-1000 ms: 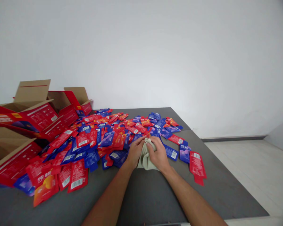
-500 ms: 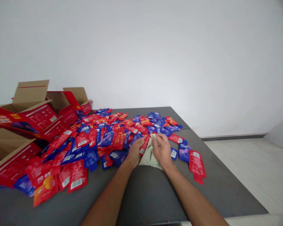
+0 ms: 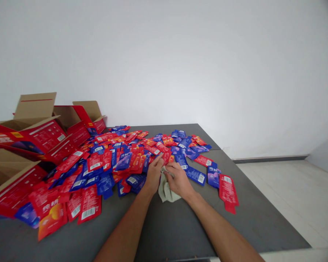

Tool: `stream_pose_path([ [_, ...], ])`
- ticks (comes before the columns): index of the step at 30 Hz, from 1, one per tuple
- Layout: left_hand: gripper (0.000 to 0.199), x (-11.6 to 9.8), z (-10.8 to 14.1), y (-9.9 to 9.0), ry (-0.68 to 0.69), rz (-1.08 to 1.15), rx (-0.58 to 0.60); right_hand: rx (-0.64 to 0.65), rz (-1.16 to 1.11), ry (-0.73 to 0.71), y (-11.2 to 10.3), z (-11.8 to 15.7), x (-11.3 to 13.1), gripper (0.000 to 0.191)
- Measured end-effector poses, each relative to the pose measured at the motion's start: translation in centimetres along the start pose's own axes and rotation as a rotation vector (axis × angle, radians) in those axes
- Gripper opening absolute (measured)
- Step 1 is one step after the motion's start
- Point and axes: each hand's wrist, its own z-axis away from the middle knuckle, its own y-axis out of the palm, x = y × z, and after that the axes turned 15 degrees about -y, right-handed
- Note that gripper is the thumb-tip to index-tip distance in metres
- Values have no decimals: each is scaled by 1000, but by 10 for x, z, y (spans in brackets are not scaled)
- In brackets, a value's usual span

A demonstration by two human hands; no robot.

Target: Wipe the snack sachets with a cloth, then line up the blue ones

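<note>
My right hand (image 3: 177, 178) is closed on a pale green cloth (image 3: 169, 194), bunched and hanging beneath its fingers onto the table. Close against it, my left hand (image 3: 153, 174) is closed, with its thumb side facing the cloth. A red pouch (image 3: 166, 157) shows just above the fingers of the left hand. Its lower part is hidden by the hands and the cloth. A blue pouch (image 3: 196, 175) with a barcode lies flat to the right of my right hand.
A broad heap of red and blue pouches (image 3: 95, 162) covers the left and far part of the dark table (image 3: 177, 233). Open red cardboard boxes (image 3: 47, 134) stand at the left. A red pouch (image 3: 228, 191) lies toward the table's right edge. Behind is a white wall (image 3: 164, 72).
Both hands have shifted slightly left, and the cloth has moved with them, now more bunched. More of the blue pouches right of my right hand shows.
</note>
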Motion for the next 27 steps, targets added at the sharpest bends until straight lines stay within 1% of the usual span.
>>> stream_pose_path([
  [3, 46, -1, -1, -3, 174, -297, -99, -32, 71, 76, -1, 1, -9, 25],
  [5, 45, -1, -2, -7, 319, -541, -204, -46, 151, 169, -3, 2, -15, 29],
  [7, 43, -1, -4, -12, 441, -769, -318, -11, 246, 270, -5, 3, -22, 23],
  [8, 41, 0, -5, -14, 480, -865, -365, 24, 299, 315, -7, 4, -25, 19],
  [10, 38, 3, -8, -20, 503, -1030, -449, 99, 416, 392, -11, 5, -29, 16],
  [12, 34, 6, -10, -24, 467, -1176, -516, 149, 534, 488, -15, 5, -31, 19],
  [14, 32, 10, -12, -27, 418, -1281, -558, 194, 595, 614, -18, 4, -31, 24],
  [15, 31, 11, -12, -27, 407, -1309, -566, 220, 597, 676, -20, 4, -31, 26],
  [17, 30, 13, -13, -26, 415, -1319, -546, 276, 563, 768, -22, 2, -32, 29],
  [19, 30, 13, -12, -24, 436, -1287, -493, 305, 530, 811, -23, 1, -33, 30],
  [21, 31, 12, -12, -21, 446, -1226, -429, 289, 517, 824, -21, 2, -37, 28],
  [23, 31, 11, -11, -18, 450, -1140, -371, 213, 534, 797, -18, 7, -43, 25],
  [24, 30, 10, -10, -17, 456, -1086, -343, 150, 542, 752, -16, 10, -47, 22],
  [27, 27, 7, -8, -15, 464, -881, -267, -82, 529, 552, -11, 18, -55, 10],
])
